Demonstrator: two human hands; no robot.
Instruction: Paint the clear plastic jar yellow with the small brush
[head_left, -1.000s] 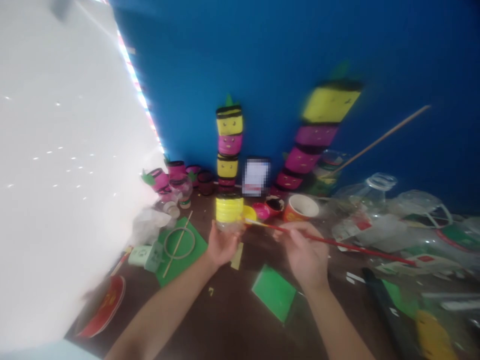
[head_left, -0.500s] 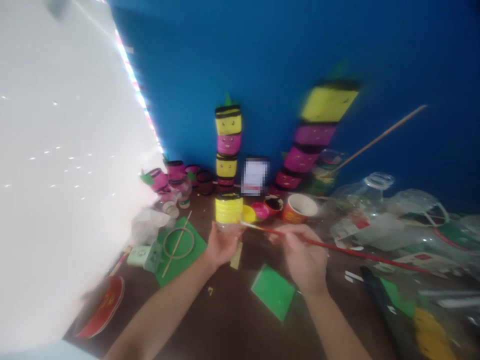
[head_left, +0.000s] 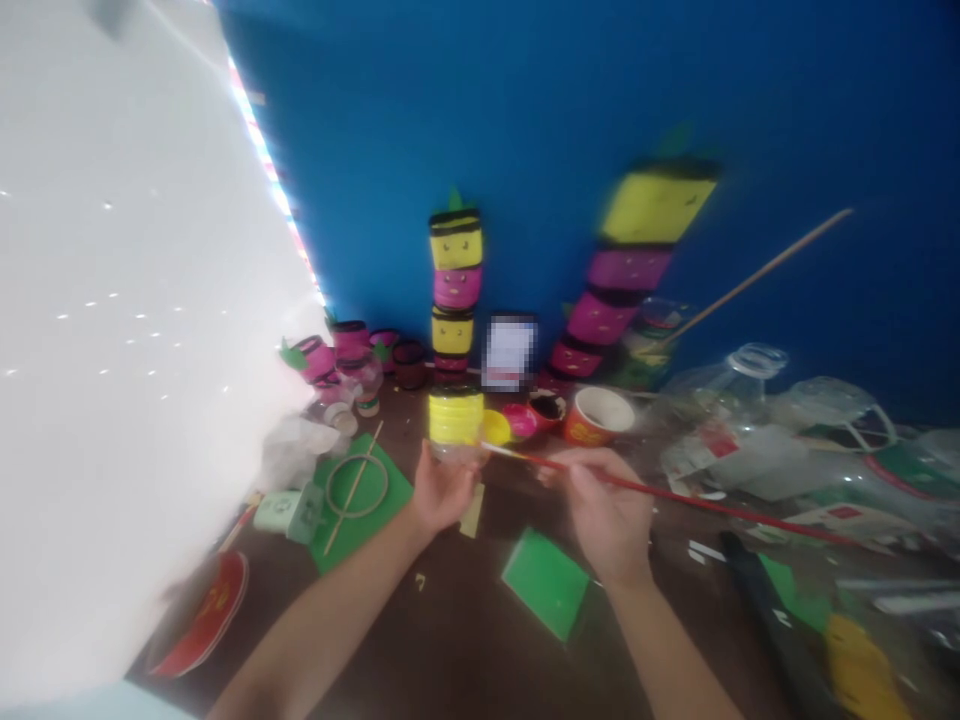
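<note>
My left hand [head_left: 448,487] is wrapped round the lower part of a small container [head_left: 456,415], painted yellow with a black rim and clear near its base. A long red paintbrush [head_left: 675,495] is pinched in my right hand [head_left: 609,505]. Its pale tip is at the container's lower right side. Just behind the brush sit a yellow paint pot [head_left: 496,428], a pink one [head_left: 519,421] and a dark one [head_left: 547,408]. A red and white paper cup [head_left: 598,416] stands to their right.
Painted stacks [head_left: 457,287] stand by the blue wall, beside a blurred screen [head_left: 509,352]. Clear plastic bottles [head_left: 757,430] crowd the right. Green sheets [head_left: 546,584], a ring [head_left: 358,485] with a stick, black scissors or tool [head_left: 776,620] and a red lid [head_left: 206,612] lie around.
The container and my left hand have shifted very slightly left in the view. The brush tip stays at the container's side.
</note>
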